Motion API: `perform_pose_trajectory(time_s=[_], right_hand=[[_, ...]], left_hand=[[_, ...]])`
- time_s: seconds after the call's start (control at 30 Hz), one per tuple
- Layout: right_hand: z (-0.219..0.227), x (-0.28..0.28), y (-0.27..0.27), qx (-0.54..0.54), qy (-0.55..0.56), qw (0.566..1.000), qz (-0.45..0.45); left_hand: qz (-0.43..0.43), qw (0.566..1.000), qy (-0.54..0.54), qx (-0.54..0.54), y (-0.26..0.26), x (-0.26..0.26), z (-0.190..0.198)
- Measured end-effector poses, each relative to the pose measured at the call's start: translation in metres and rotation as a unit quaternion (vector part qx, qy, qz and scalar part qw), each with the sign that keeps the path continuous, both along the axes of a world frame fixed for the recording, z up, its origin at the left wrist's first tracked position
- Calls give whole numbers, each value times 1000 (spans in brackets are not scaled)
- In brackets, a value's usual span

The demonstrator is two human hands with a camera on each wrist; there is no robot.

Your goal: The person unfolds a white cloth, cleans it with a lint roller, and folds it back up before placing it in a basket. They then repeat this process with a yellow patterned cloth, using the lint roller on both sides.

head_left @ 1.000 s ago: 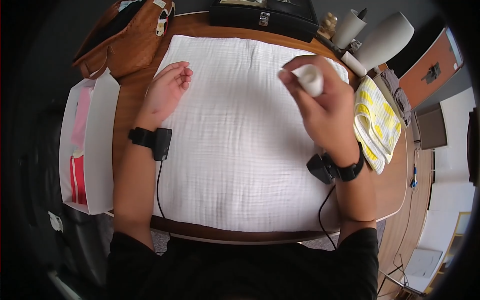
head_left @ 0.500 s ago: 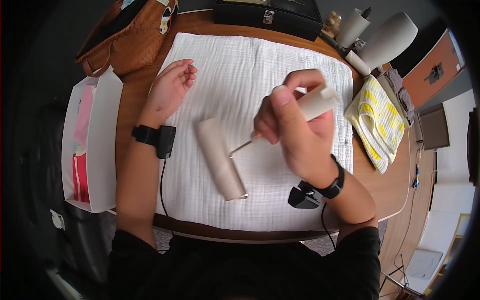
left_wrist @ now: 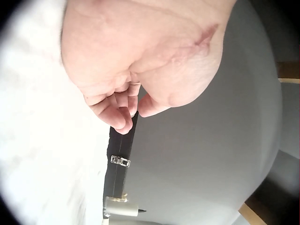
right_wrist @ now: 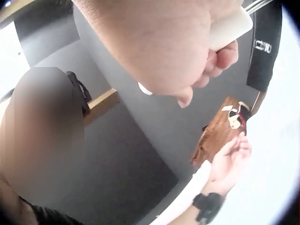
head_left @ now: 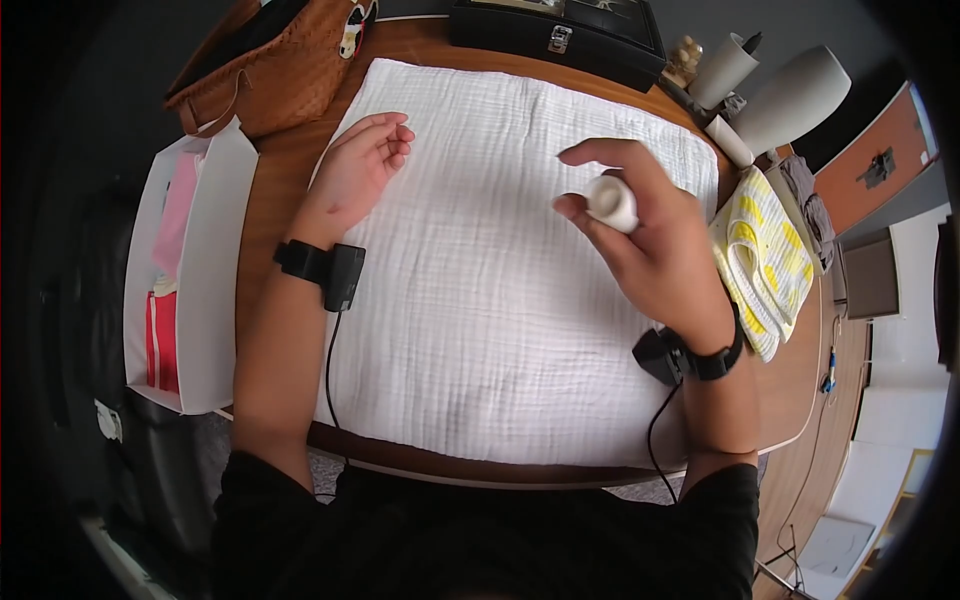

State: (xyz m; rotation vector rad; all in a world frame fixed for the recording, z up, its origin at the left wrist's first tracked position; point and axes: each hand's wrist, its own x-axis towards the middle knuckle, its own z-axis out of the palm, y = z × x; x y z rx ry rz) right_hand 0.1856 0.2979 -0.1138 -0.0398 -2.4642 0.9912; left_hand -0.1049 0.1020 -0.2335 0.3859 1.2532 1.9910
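roller (head_left: 612, 204) is up in the right hand (head_left: 662, 245), over the right half of the white cloth (head_left: 505, 290), its pale handle (right_wrist: 230, 32) seen nearly end-on from the head. half a second ago its long cylinder showed, slanting over the middle of the cloth; now only the butt of the handle shows from above, and in the right wrist view a metal rod (right_wrist: 258, 5) runs out of frame. the cylinder itself is hidden, so i cannot tell whether it touches the fabric. as i judge it, the tool has been swung upright, which for the work in hand means that nothing plainly shows it being drawn along the cloth just now.

the right hand's lower fingers curl round the handle, while index finger and thumb reach forward with a gap between their tips. the left hand (head_left: 362, 178) is idle at the cloth's left edge, much as before, fingers loosely bent, holding nothing.

left of the cloth stands a white box (head_left: 215, 285); on the right, a folded yellow-and-white cloth (head_left: 768, 268) lies just beside it. farther off are a brown woven bag (head_left: 272, 88), a black latched case (head_left: 598, 52) and a pale vase (head_left: 802, 105).
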Motion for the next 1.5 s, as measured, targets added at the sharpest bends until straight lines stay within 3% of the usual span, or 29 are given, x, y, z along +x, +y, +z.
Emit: perform_pose_trajectory(time_s=[0.07,0.13,0.27,0.33,0.47,0.6,0.73,0.8,0.83,0.87,0.93,1.03,1.13,1.27,1.33,1.43,1.5], right_hand=[[9,5,-6,-48,85,995,32],[12,14,-16,-226,109,965,80],[-12,10,-48,-519,101,829,181],[-22,-3,-66,-520,54,832,188],[-6,0,-56,-432,57,881,182],[15,9,-21,-389,102,915,30],[25,14,23,-290,126,948,-20],[19,12,37,-62,88,988,-108],[12,6,42,42,102,992,-69],[8,5,40,75,50,992,-92],[-3,-1,43,61,36,992,-101],[18,6,35,18,60,993,-101],[26,19,18,-237,98,966,-6],[27,16,-31,-414,17,904,108],[5,6,-51,-489,-3,860,144],[-7,1,-65,-538,-10,826,169],[5,4,-60,-472,9,871,138]], left_hand=[[-10,1000,1,11,0,-1,-1],[-13,1000,1,12,-2,-2,-2],[-15,1000,3,8,1,-5,-6],[-18,1000,6,8,1,-6,-6],[-27,999,10,16,-3,-6,-5],[-15,1000,1,17,-1,-2,-3],[-4,1000,6,7,0,0,-1],[-4,1000,8,7,-1,2,1],[-2,1000,6,8,-1,2,0],[-2,1000,4,8,-1,1,0],[-1,1000,0,6,1,0,-1],[5,1000,-2,3,1,0,-1],[1,1000,8,5,0,-1,-3],[-8,1000,15,9,0,-6,-8],[-7,1000,13,5,0,-6,-8],[-4,1000,14,5,1,-6,-6],[-4,1000,15,3,1,-3,-4]])
